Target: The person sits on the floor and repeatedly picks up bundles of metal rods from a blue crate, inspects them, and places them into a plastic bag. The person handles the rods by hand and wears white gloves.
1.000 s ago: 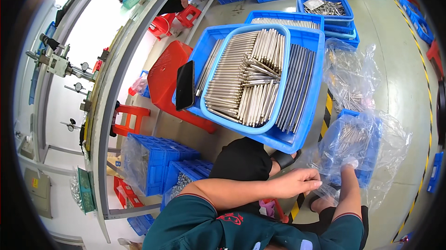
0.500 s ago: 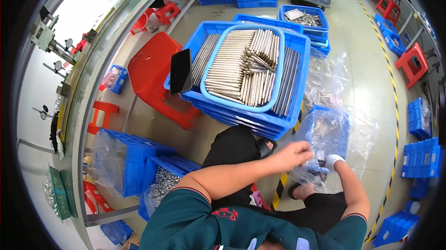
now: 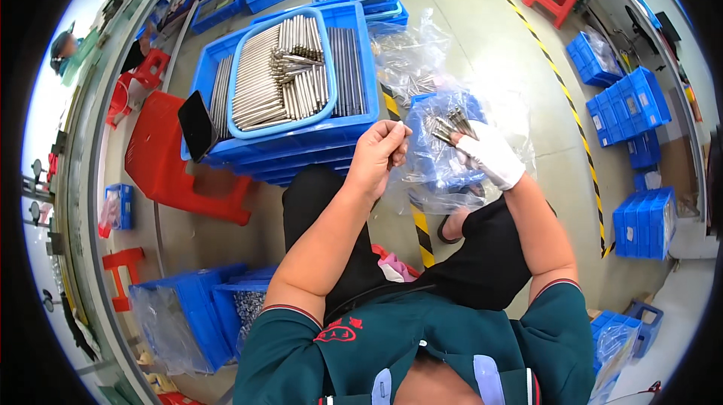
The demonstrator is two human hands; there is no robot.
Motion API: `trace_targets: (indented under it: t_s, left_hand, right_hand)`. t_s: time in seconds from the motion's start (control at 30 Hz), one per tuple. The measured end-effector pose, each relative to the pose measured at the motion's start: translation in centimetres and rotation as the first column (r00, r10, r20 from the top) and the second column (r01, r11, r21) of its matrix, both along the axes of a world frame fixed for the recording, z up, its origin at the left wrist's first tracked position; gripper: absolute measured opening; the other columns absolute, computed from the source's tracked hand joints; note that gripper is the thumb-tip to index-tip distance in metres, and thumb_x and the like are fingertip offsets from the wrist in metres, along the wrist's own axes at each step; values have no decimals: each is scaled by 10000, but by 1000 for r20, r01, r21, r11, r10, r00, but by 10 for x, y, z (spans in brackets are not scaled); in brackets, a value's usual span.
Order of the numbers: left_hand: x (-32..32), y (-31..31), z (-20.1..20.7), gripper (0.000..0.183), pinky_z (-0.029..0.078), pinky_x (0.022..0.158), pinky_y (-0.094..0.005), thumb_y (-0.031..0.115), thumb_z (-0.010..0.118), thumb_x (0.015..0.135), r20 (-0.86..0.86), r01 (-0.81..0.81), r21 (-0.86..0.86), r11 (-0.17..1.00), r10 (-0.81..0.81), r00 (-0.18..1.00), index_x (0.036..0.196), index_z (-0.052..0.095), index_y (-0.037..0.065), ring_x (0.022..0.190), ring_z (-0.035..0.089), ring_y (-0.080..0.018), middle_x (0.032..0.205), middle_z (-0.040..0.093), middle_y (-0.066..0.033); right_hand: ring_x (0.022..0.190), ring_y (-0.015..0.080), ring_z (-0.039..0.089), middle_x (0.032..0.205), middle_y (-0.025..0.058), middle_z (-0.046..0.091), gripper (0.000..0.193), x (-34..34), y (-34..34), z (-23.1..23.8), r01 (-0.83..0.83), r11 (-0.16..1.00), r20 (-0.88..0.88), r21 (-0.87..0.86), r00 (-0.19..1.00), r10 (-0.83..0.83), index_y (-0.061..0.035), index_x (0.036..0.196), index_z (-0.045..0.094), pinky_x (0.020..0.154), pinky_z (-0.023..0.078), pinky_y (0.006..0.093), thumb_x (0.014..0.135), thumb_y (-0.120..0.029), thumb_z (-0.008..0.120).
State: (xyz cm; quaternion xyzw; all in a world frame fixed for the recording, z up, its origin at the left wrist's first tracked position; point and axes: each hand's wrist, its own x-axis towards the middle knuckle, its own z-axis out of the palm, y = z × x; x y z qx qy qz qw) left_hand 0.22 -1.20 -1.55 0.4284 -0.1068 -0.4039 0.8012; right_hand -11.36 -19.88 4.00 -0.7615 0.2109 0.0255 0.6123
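Note:
My right hand, in a white glove, grips a bunch of short metal pins. It is over a blue crate lined with clear plastic. To its left my bare left hand is closed, thumb against fingers; whatever it may pinch is too small to make out. Ahead of that hand, a light-blue tray holds rows of silver metal pins, with a loose heap on top. This tray rests on a stack of blue crates, between darker rods.
A black phone leans at the stack's left corner, beside a red plastic stool. Clear plastic bags lie beyond the lined crate. Blue crates with small metal parts stand at lower left. Yellow-black floor tape runs along the right.
My view has shifted right. My right hand has come up from the plastic-lined crate with a bunch of pins now showing. My left hand has drawn back from over that crate.

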Motion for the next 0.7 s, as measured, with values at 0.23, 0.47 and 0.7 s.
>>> trace_targets:
  t_s: [0.23, 0.47, 0.7]
  left_hand:
    - [-5, 0, 0, 188, 366, 556, -232, 202, 568, 931, -49, 65, -25, 998, -66, 997, 903, 585, 17, 589, 443, -82, 672, 507, -7]
    - [-1, -4, -11, 170, 364, 556, -252, 195, 590, 918, -100, 75, -19, 997, -77, 992, 868, 559, 36, 586, 437, -95, 678, 508, -15]
    - [1, -14, -16, 145, 369, 545, -251, 173, 617, 901, -88, 75, 8, 997, -74, 993, 855, 551, 53, 574, 440, -100, 682, 523, -24]
  right_hand:
    - [604, 101, 478, 638, 25, 534, 251, -2, 21, -15, -13, 998, 50, -65, 999, 16, -14, 832, 576, 573, 401, 278, 873, -262, 591]
    - [618, 219, 524, 700, 116, 553, 250, 10, 18, -18, -45, 976, 102, -214, 992, 68, -14, 851, 579, 606, 429, 336, 870, -264, 579]
    - [713, 357, 565, 751, 184, 566, 220, 12, 8, -28, -65, 877, 179, -476, 969, 169, -28, 889, 556, 635, 433, 406, 873, -246, 546]
